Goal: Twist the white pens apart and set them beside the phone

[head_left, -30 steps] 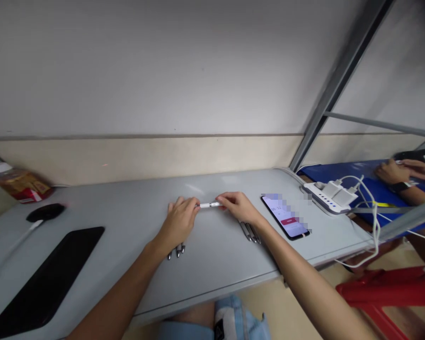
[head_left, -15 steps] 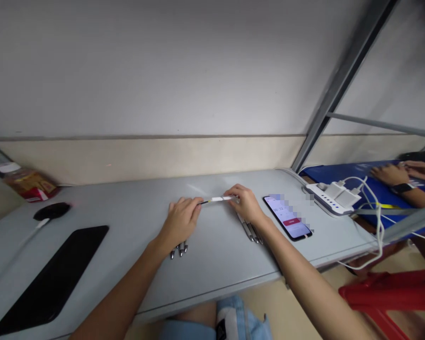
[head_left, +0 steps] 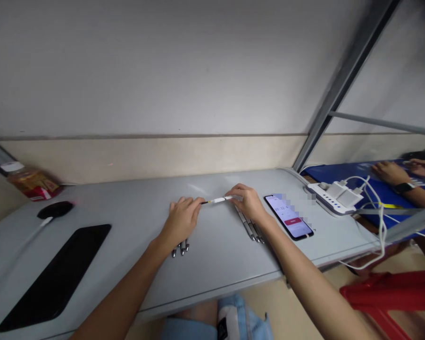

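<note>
My left hand (head_left: 183, 221) pinches the dark end of a thin pen refill (head_left: 205, 202), whose far end looks yellowish. In line with it is a white pen barrel (head_left: 219, 200), its other end between the fingertips of my right hand (head_left: 248, 202). Whether the refill's tip sits inside the barrel is too small to tell. Below my left palm lie several grey pens with silver tips (head_left: 182, 248), partly covered by the hand. More grey pens (head_left: 248, 229) lie side by side under my right wrist.
Right of my hands a phone (head_left: 290, 218) shows a timer, near a white power strip (head_left: 330, 200) with plugs and cables. To the left are a black mat (head_left: 56, 278), a round black pad (head_left: 55, 209) and a bottle (head_left: 35, 183). Another person's hands (head_left: 392, 174) are over a blue surface.
The view has shifted slightly. Both hands keep their hold on the refill and the barrel, with little visible movement between them.
</note>
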{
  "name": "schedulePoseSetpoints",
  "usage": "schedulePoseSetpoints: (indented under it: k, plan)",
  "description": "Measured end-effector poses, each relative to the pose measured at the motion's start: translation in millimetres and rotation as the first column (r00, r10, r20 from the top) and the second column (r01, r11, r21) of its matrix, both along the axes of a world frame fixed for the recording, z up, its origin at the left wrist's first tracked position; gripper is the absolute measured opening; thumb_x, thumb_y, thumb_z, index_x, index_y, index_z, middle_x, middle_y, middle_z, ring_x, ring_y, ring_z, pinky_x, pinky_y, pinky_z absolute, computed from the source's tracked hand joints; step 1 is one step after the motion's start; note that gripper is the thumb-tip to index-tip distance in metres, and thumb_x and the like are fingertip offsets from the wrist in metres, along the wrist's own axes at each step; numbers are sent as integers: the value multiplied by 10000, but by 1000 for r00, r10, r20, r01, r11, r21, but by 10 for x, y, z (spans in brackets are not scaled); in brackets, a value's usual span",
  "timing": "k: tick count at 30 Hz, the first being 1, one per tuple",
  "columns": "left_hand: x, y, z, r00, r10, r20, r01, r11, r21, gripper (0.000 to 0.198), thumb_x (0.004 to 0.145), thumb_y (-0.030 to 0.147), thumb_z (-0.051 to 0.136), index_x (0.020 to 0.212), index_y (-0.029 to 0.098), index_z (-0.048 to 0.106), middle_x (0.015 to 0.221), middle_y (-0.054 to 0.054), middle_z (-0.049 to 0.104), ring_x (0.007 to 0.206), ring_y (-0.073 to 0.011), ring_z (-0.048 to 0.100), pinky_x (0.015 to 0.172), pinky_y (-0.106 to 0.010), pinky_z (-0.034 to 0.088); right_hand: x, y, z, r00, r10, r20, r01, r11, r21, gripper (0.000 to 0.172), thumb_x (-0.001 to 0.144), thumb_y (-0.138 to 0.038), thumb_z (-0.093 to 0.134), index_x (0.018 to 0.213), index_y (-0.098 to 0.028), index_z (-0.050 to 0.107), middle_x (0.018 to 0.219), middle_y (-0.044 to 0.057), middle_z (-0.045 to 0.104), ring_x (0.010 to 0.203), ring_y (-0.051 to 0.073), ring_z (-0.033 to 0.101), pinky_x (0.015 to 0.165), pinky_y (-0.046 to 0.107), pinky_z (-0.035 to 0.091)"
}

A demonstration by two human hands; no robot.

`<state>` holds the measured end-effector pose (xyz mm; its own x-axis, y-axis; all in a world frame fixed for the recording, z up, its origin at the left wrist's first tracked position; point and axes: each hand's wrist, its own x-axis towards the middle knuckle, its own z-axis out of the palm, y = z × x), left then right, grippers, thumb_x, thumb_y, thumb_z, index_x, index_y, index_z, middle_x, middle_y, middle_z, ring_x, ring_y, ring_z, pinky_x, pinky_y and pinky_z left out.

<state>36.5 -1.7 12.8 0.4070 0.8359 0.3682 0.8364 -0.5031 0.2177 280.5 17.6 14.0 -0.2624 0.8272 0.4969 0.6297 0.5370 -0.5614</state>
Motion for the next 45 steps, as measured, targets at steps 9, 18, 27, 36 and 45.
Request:
schedulePoseSetpoints:
  k: [9, 18, 27, 36, 45]
  plan:
    - [1, 10, -43, 997, -24, 76, 28, 998, -50, 258, 984, 321, 308, 954, 206, 537, 937, -34, 644, 929, -216, 507, 816, -372, 325, -172, -64, -37, 978, 200, -59, -197, 979, 55, 194, 859, -193, 614, 1017, -222, 721, 926, 66, 627, 827, 163, 595, 769, 286, 458]
    - [-8, 12, -2, 997, -66, 50, 69, 996, -63, 260, 984, 297, 303, 909, 200, 532, 884, -28, 614, 896, -205, 492, 772, -347, 309, -187, -60, 12, 952, 272, -142, -266, 962, 60, 152, 837, -244, 658, 956, -202, 743, 882, 66, 642, 799, 157, 593, 745, 282, 458]
    - [-9, 3, 57, 989, -133, 68, 133, 991, 11, 220, 973, 287, 339, 952, 200, 540, 886, -24, 614, 861, -193, 474, 771, -346, 306, -191, -103, 73, 906, 208, -369, -319, 908, -273, 317, 913, -373, 516, 1109, -169, 659, 644, -18, 526, 594, 107, 452, 569, 234, 357]
    - [-29, 11, 43, 992, -101, 78, 103, 994, -19, 220, 975, 295, 329, 961, 207, 530, 912, -24, 613, 879, -200, 467, 782, -353, 312, -147, -118, 126, 885, 241, -398, -382, 865, -325, 280, 820, -374, 633, 1028, -191, 597, 691, -33, 491, 591, 97, 427, 556, 222, 337]
    - [-23, 0, 38, 989, -112, 95, 114, 993, -26, 219, 980, 290, 316, 955, 215, 521, 898, -19, 604, 887, -200, 466, 789, -353, 315, -130, -144, 139, 888, 206, -411, -371, 850, -374, 364, 806, -384, 646, 1104, -209, 533, 610, -66, 482, 548, 97, 427, 527, 212, 323]
